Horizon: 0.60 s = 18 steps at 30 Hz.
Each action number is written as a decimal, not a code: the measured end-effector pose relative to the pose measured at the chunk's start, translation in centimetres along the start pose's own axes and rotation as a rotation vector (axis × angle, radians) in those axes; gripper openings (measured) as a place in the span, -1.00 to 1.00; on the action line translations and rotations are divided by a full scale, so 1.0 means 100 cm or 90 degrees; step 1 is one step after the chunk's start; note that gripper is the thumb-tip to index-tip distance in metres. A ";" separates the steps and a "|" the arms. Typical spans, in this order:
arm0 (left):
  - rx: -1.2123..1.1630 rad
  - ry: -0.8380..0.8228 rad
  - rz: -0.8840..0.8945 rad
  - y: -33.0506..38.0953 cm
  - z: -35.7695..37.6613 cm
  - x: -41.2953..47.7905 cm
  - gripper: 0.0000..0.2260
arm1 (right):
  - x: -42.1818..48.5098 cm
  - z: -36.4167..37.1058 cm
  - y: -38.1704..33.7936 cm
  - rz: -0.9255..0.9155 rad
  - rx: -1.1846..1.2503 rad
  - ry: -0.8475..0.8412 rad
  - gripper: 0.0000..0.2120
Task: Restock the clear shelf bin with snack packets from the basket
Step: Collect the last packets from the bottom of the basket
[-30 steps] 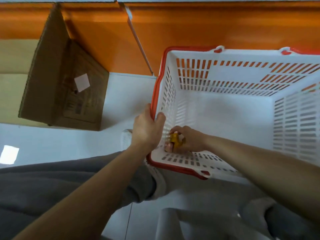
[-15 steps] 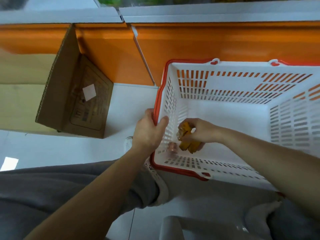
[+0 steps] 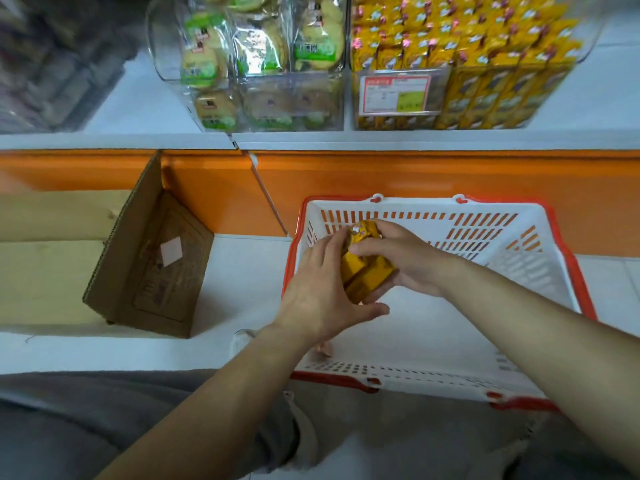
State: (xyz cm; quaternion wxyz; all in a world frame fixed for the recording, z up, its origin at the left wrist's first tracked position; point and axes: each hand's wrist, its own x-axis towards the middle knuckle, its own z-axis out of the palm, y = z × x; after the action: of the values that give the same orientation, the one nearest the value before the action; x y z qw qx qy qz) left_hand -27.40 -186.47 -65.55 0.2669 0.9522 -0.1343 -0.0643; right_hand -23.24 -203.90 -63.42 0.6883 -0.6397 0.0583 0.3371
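Glossy yellow packets (image 3: 367,276), slotted plastic basket (image 3: 415,205)

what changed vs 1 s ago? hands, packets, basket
The right hand lifted the yellow packets up from the near-left corner of the basket. The left hand let go of the rim and now touches the packets with fairly straight fingers. The view tilted up, so the shelf's clear bin of yellow packets now shows. Basket and cardboard box stayed put.
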 end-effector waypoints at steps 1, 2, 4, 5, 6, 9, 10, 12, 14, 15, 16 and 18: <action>-0.006 0.019 0.000 0.004 0.001 0.002 0.09 | -0.003 0.002 -0.002 -0.002 0.019 0.008 -0.59; -0.009 0.035 0.001 0.006 0.001 0.004 0.06 | -0.006 0.002 -0.003 -0.003 0.041 0.009 -0.60; -0.048 0.039 -0.008 0.006 -0.001 0.008 -0.03 | -0.012 0.001 -0.004 0.000 0.090 -0.014 -0.63; -0.093 0.026 -0.031 0.006 -0.003 0.010 -0.07 | -0.014 0.000 -0.004 0.002 0.112 -0.035 -0.64; -0.145 0.013 -0.060 0.007 -0.005 0.010 -0.10 | -0.017 -0.002 -0.003 0.004 0.131 -0.053 -0.62; -0.241 0.000 -0.116 0.008 -0.009 0.011 -0.15 | -0.019 -0.007 -0.001 0.005 0.141 -0.074 -0.56; -0.260 0.001 -0.126 0.008 -0.008 0.011 -0.20 | -0.019 -0.007 -0.001 0.007 0.128 -0.080 -0.57; -0.296 0.025 -0.147 0.006 -0.007 0.011 -0.35 | -0.015 -0.006 0.001 0.016 0.089 -0.092 -0.63; -0.313 0.042 -0.165 0.005 -0.008 0.012 -0.40 | -0.011 -0.003 0.002 0.021 0.027 -0.065 -0.67; -0.319 0.039 -0.172 0.005 -0.009 0.013 -0.40 | -0.009 -0.001 0.003 0.018 0.000 -0.037 -0.66; -0.325 0.033 -0.181 0.005 -0.009 0.013 -0.40 | -0.007 0.001 0.003 0.013 -0.015 -0.006 -0.63; -0.339 0.023 -0.199 0.004 -0.009 0.015 -0.43 | -0.002 0.007 0.004 0.006 -0.019 0.054 -0.55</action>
State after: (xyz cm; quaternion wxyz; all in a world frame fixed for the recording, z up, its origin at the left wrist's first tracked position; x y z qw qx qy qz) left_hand -25.90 -186.79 -64.71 0.4961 0.8590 0.0399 -0.1202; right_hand -23.87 -203.38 -63.52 0.6739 -0.6634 0.0856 0.3138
